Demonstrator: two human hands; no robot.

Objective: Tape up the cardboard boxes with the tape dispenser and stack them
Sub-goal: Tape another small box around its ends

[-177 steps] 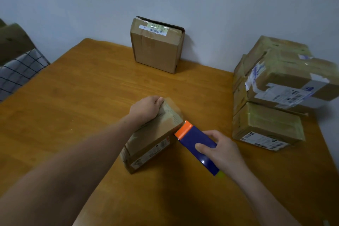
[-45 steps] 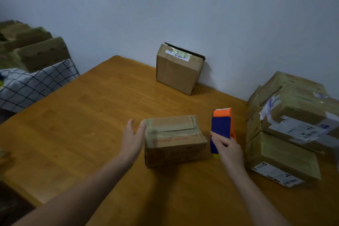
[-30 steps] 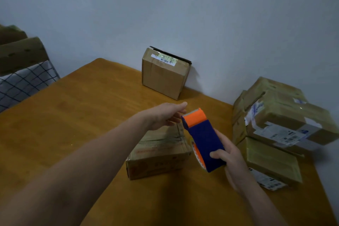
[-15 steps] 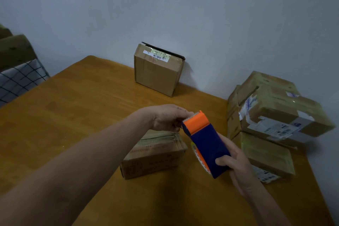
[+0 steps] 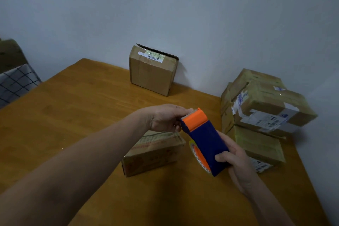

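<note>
The tape dispenser is held raised above the desk, just right of the small box that lies flat on the desk below it; the dispenser is judged a light, rigid plastic shell, stiff enough to be gripped firmly by its blue body, while its toothed orange end is better kept clear of skin; the tape itself is judged thin, sticky and apt to fold back on itself, so its free end is best taken by the very edge. The right hand is wrapped around the lower part of the blue body, its fingers closed over the front face. The left hand is brought to the orange end, its fingers drawn together there as if a tape end were being pinched; whether tape is actually caught between them cannot be told. The small box is judged light and somewhat soft at its walls, best steadied by a flat palm on top. Behind the small box an upright box is leaned near the wall; to its right a pile of boxes is seen, already wrapped in tape.
</note>
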